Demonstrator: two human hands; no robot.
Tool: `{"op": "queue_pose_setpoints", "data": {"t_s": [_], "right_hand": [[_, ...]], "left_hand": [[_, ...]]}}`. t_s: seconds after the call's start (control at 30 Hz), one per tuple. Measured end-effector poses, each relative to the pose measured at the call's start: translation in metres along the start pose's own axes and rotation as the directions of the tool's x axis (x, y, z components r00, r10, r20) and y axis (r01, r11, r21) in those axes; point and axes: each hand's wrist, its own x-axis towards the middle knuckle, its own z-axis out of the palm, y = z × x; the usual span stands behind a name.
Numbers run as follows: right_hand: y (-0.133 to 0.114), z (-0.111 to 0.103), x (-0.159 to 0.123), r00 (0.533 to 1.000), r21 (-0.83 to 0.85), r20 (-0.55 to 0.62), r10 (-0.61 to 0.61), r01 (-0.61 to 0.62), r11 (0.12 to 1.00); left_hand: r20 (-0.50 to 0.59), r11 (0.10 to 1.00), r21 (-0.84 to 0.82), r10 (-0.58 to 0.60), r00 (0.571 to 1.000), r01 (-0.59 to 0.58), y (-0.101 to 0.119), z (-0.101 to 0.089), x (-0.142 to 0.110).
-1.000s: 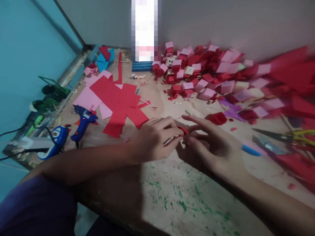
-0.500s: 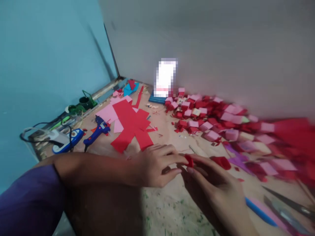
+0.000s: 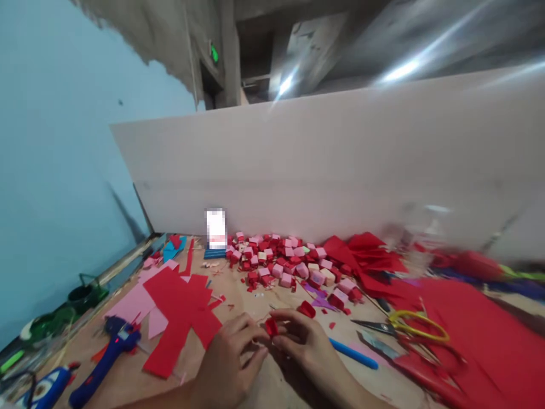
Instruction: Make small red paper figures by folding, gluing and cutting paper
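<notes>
Head camera view, from the left: two green containers (image 3: 87,296), partly overlapping, sit near one lime-green stick (image 3: 12,361). One blue-and-white object (image 3: 46,389) is cut off at the bottom edge, beside one blue glue gun (image 3: 111,352). Pink sheets (image 3: 131,298) lie partly under overlapping red strips (image 3: 172,309); their overlaps prevent a sure count. Behind stands one bright, pixelated upright rectangle (image 3: 216,229) on one blue base (image 3: 215,253).

The left hand (image 3: 230,358) is partly open, thumb a little apart from the forefinger, whose tip meets the left edge of one small red piece (image 3: 271,326). That piece is between both hands, above the tabletop (image 3: 272,392), pinched almost closed by the right hand's (image 3: 313,349) thumb and forefinger.

Beyond the hands spread pink-and-red blocks (image 3: 286,279), too crowded to count. One red hollow piece (image 3: 306,309) lies just past the right hand, one blue rod (image 3: 353,353) to its right. Farther right are one yellow-handled pair of scissors (image 3: 419,325), one red-handled tool (image 3: 434,372), large red sheets (image 3: 481,329) and one blurred clear bottle (image 3: 430,233).
</notes>
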Motion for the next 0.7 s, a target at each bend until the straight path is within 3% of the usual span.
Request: {"op": "queue_pose_setpoints", "data": {"t_s": [0.2, 0.33, 0.47, 0.57, 0.63, 0.7], "right_hand": [[-0.001, 0.000, 0.000, 0.999, -0.029, -0.042, -0.014, 0.012, 1.000], [-0.007, -0.004, -0.002, 0.994, -0.206, 0.001, -0.113, 0.111, 0.972], [-0.011, -0.010, 0.003, 0.964, -0.386, 0.066, -0.256, 0.261, 0.885], [-0.008, -0.013, 0.009, 0.961, -0.418, 0.058, -0.270, 0.269, 0.868], [-0.005, -0.015, 0.010, 0.964, -0.422, 0.054, -0.261, 0.259, 0.869], [-0.003, -0.016, 0.011, 0.966, -0.425, 0.054, -0.252, 0.250, 0.870]], "left_hand": [[0.009, 0.997, 0.071, 0.023, 1.000, -0.024, 0.004, -0.003, 0.003], [0.026, 0.992, 0.120, 0.031, 0.999, -0.034, 0.008, -0.006, -0.001], [0.038, 0.982, 0.169, 0.077, 0.996, -0.083, 0.007, -0.009, -0.005], [0.054, 0.962, 0.227, 0.144, 0.988, -0.152, 0.005, -0.010, -0.006], [0.092, 0.947, 0.265, 0.162, 0.983, -0.181, 0.009, -0.013, -0.006], [0.202, 0.921, 0.344, 0.116, 0.973, -0.181, 0.018, -0.021, -0.004]]}}
